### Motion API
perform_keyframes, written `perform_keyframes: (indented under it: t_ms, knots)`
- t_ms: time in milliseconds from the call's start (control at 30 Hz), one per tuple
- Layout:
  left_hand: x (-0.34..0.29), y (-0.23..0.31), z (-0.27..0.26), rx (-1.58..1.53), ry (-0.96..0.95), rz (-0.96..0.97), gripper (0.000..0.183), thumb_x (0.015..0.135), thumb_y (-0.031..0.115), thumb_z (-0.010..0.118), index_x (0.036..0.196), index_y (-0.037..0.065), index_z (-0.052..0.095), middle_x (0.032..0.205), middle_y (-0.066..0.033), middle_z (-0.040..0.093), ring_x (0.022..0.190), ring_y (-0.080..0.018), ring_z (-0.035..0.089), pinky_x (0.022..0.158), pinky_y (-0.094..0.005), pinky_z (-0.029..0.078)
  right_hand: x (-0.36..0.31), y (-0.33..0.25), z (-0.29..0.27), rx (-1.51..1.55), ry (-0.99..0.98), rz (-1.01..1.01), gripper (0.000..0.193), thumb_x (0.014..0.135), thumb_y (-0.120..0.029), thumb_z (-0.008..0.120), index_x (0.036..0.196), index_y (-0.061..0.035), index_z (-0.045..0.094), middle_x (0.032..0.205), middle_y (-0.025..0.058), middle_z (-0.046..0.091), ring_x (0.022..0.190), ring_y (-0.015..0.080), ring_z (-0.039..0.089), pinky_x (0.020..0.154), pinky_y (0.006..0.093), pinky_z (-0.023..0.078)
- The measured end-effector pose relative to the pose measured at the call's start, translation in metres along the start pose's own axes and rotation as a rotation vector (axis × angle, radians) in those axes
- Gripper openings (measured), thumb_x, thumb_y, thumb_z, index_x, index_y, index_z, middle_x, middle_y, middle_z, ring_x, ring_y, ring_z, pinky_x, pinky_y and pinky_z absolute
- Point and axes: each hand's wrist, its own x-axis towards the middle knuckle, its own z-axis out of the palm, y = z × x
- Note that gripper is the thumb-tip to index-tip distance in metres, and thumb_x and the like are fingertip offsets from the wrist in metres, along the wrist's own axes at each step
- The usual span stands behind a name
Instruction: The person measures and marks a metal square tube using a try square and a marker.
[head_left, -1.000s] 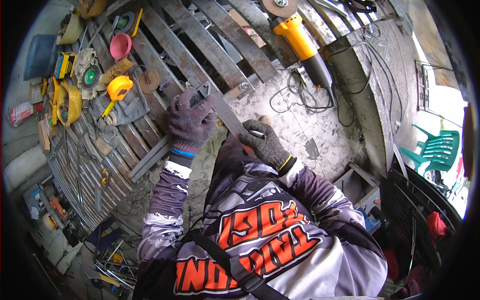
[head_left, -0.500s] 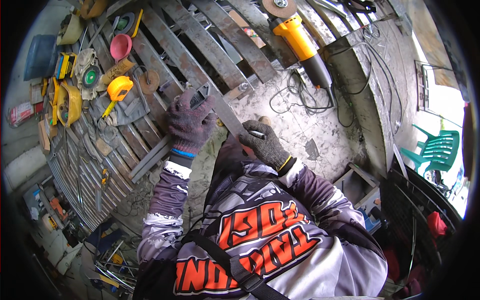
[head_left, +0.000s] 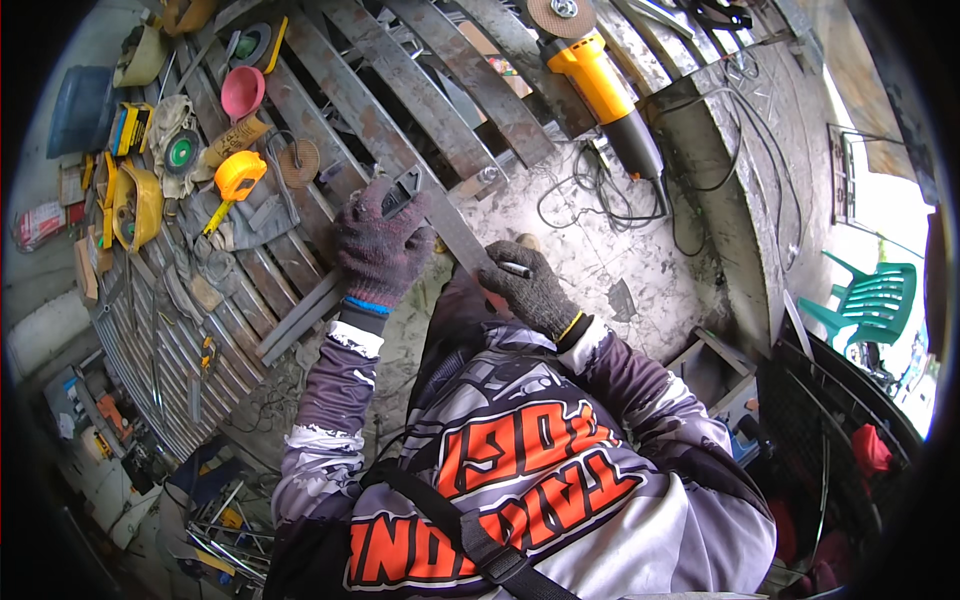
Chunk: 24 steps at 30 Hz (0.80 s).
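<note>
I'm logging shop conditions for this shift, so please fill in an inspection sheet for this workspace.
Surface: slatted metal workbench, rusty, beside a dusty concrete floor.
Job's things: flat metal bar held across the bench edge; small marker-like tool laid on it.
Clutter: yellow tape measure, pink funnel, grinding discs, yellow angle grinder.
Grippers: gloved left hand grips the bar; gloved right hand holds the small tool.
Cables: black cord looped loosely on the floor.
Surroundings: green plastic chair, metal scraps lower left.
</note>
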Motion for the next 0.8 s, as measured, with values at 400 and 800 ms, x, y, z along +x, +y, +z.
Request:
perform_keyframes:
  t_ms: [400,800]
  knots:
    - [0.000,0.000,0.001,0.021,0.041,0.030,0.052,0.071,0.024,0.081,0.123,0.024,0.075,0.132,-0.0183,0.058,0.116,-0.0429,0.058,0.098,-0.0555,0.047,0.004,0.014,-0.002,-0.219,-0.006,-0.190,0.021,0.096,-0.020,0.075,0.102,-0.0014,0.069,0.091,0.0088,0.068,0.084,0.0195,0.067,0.078,0.0363,0.054]
    - [0.001,0.000,0.000,-0.022,-0.017,0.001,0.050,0.074,0.025,0.083,0.123,0.028,0.074,0.132,-0.0186,0.058,0.113,-0.0443,0.061,0.097,-0.0592,0.048,0.002,0.003,0.000,-0.126,0.004,-0.121,0.019,0.097,-0.018,0.075,0.102,-0.0011,0.068,0.090,0.0084,0.067,0.084,0.0188,0.066,0.078,0.0355,0.053]
